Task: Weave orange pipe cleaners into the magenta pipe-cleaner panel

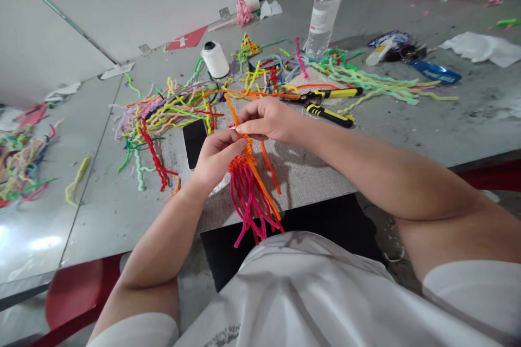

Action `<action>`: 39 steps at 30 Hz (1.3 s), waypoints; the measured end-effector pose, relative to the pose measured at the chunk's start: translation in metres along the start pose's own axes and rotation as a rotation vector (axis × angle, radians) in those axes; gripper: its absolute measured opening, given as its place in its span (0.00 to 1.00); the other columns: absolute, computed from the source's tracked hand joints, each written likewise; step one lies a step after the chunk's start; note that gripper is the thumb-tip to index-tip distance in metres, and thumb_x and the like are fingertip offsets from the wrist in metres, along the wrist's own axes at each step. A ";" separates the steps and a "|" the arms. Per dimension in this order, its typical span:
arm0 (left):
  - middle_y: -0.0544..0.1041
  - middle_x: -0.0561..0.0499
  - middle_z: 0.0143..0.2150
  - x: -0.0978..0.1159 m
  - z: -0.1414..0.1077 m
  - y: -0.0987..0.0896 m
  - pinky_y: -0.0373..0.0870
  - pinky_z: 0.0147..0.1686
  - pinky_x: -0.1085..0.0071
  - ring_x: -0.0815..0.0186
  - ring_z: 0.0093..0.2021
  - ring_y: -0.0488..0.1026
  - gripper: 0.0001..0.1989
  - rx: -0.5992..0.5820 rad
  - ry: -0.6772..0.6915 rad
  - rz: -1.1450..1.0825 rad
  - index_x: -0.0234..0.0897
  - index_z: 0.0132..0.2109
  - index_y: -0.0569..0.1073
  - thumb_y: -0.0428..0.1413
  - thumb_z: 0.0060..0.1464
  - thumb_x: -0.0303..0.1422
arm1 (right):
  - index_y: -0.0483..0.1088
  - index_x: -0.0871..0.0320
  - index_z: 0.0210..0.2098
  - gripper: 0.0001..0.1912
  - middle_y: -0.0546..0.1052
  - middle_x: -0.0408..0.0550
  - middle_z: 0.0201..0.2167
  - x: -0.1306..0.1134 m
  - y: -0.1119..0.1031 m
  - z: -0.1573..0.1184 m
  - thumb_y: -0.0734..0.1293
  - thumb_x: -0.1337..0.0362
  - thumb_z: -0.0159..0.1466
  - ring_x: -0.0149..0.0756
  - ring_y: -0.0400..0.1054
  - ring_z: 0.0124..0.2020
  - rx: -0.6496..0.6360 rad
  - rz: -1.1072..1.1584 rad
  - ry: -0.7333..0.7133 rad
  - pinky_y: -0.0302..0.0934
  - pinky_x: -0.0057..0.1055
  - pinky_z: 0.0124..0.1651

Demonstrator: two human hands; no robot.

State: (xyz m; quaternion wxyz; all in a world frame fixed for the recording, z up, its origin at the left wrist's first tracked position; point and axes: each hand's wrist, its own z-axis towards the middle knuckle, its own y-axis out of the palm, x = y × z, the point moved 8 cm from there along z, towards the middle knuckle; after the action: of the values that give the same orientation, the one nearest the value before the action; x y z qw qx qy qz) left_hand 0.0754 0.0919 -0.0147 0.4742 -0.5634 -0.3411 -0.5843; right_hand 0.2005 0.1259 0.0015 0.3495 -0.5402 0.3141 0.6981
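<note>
Both my hands meet over a woven bundle of orange and pink fuzzy stems near the table's front edge. My left hand (223,154) pinches the bundle from the left, thumb on the orange strands. From the right, my right hand (260,119) closes its thumb and fingers on an orange stem (230,107) that sticks up past the fingertips. Below my hands, loose pink stems (246,195) hang down from a red-orange woven band (238,164). Another orange stem (269,167) slants down to the right of them. The fingertips hide part of the weave.
A black phone (195,142) lies left of my hands, beside a heap of coloured stems (163,111). Yellow-and-black pliers (331,115) lie to the right. Behind stand a white thread spool (215,59) and a water bottle (323,16); keys with a blue tag (437,71) lie farther right.
</note>
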 end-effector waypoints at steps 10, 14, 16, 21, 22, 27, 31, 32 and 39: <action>0.70 0.52 0.27 0.002 -0.004 0.005 0.57 0.31 0.69 0.68 0.29 0.63 0.17 -0.057 -0.032 0.019 0.37 0.29 0.76 0.66 0.59 0.44 | 0.73 0.62 0.30 0.06 0.73 0.39 0.20 0.005 0.004 0.000 0.74 0.69 0.61 0.23 0.59 0.20 -0.037 0.105 -0.024 0.51 0.21 0.21; 0.68 0.53 0.26 0.005 -0.005 0.006 0.54 0.29 0.69 0.69 0.27 0.59 0.19 -0.075 -0.017 0.072 0.37 0.28 0.73 0.65 0.60 0.44 | 0.72 0.61 0.29 0.07 0.72 0.38 0.20 0.009 0.002 0.000 0.75 0.70 0.59 0.23 0.59 0.20 -0.013 0.120 -0.008 0.52 0.21 0.21; 0.66 0.54 0.24 0.010 -0.006 0.008 0.52 0.28 0.69 0.70 0.26 0.57 0.19 -0.075 0.000 0.125 0.37 0.27 0.72 0.65 0.60 0.43 | 0.72 0.61 0.29 0.07 0.70 0.37 0.19 0.009 0.002 0.000 0.75 0.71 0.59 0.23 0.58 0.19 -0.008 0.111 0.008 0.51 0.21 0.21; 0.63 0.54 0.22 0.020 -0.006 0.010 0.51 0.27 0.69 0.70 0.26 0.56 0.20 -0.048 0.026 0.190 0.37 0.24 0.68 0.66 0.56 0.40 | 0.71 0.60 0.27 0.07 0.68 0.35 0.17 0.005 0.002 0.000 0.72 0.72 0.59 0.22 0.56 0.17 -0.016 0.063 0.027 0.48 0.21 0.19; 0.63 0.55 0.22 0.021 -0.006 0.009 0.51 0.27 0.69 0.70 0.26 0.56 0.20 -0.043 0.031 0.187 0.37 0.23 0.68 0.66 0.56 0.39 | 0.71 0.60 0.27 0.07 0.68 0.35 0.16 0.004 0.003 0.000 0.72 0.72 0.59 0.22 0.56 0.17 -0.022 0.055 0.026 0.48 0.21 0.19; 0.60 0.56 0.22 0.018 -0.005 0.008 0.50 0.27 0.68 0.71 0.25 0.53 0.20 -0.064 0.048 0.180 0.38 0.24 0.65 0.62 0.59 0.37 | 0.71 0.60 0.27 0.08 0.68 0.36 0.16 0.002 0.003 -0.001 0.71 0.72 0.62 0.23 0.57 0.17 0.001 0.046 0.024 0.48 0.22 0.19; 0.58 0.56 0.22 0.015 -0.005 0.008 0.49 0.27 0.68 0.71 0.25 0.52 0.20 -0.076 0.049 0.178 0.38 0.25 0.63 0.61 0.61 0.37 | 0.71 0.60 0.27 0.08 0.67 0.36 0.16 0.004 0.002 0.000 0.71 0.72 0.63 0.23 0.56 0.18 0.006 0.036 0.001 0.48 0.22 0.20; 0.58 0.56 0.22 0.015 -0.005 0.008 0.48 0.27 0.68 0.71 0.25 0.52 0.20 -0.075 0.046 0.181 0.38 0.25 0.62 0.61 0.60 0.37 | 0.71 0.60 0.27 0.08 0.67 0.36 0.17 0.004 0.001 0.000 0.71 0.72 0.63 0.23 0.56 0.18 0.005 0.028 -0.009 0.48 0.22 0.20; 0.57 0.57 0.22 0.012 -0.003 0.010 0.49 0.26 0.69 0.71 0.25 0.52 0.21 -0.060 0.018 0.206 0.38 0.24 0.62 0.63 0.59 0.38 | 0.73 0.61 0.30 0.07 0.68 0.36 0.18 0.012 -0.004 0.003 0.74 0.69 0.62 0.23 0.56 0.18 -0.002 0.004 0.008 0.48 0.24 0.21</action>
State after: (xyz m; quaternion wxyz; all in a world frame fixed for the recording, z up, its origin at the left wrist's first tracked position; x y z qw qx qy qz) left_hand 0.0849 0.0834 -0.0051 0.5175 -0.6043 -0.2594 -0.5475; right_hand 0.2002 0.1324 -0.0100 0.3464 -0.5429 0.3157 0.6969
